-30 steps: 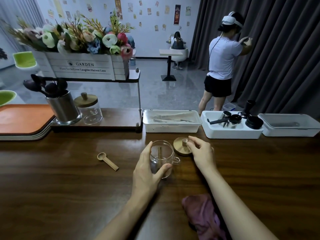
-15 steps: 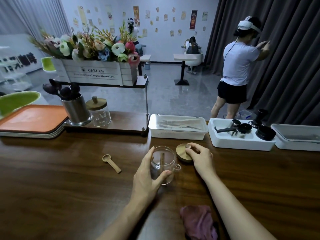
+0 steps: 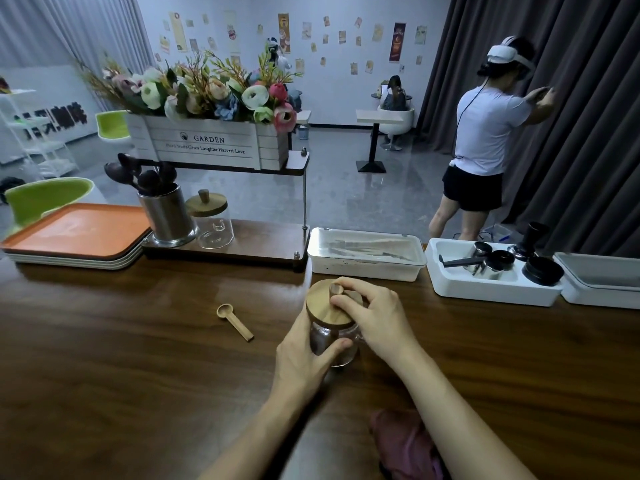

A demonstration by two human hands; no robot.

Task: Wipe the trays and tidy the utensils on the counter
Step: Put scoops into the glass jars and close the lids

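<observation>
A small glass jar (image 3: 341, 351) stands on the dark wooden counter (image 3: 138, 358) in front of me. My left hand (image 3: 304, 358) wraps around its side. Its round wooden lid (image 3: 323, 306) sits on top of the jar, and my right hand (image 3: 374, 317) pinches the lid's knob. A small wooden spoon (image 3: 234, 321) lies loose on the counter to the left of the jar. A purple cloth (image 3: 405, 445) lies crumpled near the counter's front edge, partly under my right forearm. Stacked orange trays (image 3: 76, 233) rest at the far left.
A steel utensil holder (image 3: 168, 216) and a second lidded glass jar (image 3: 211, 220) stand on a low shelf under a flower box (image 3: 207, 143). White bins (image 3: 367, 254) with tongs and coffee tools (image 3: 495, 268) line the back right. A person stands beyond the counter by the dark curtain.
My right hand lifted the wooden lid from the counter beside the jar and set it on the jar's mouth. My left hand stayed on the jar. My head moved closer.
</observation>
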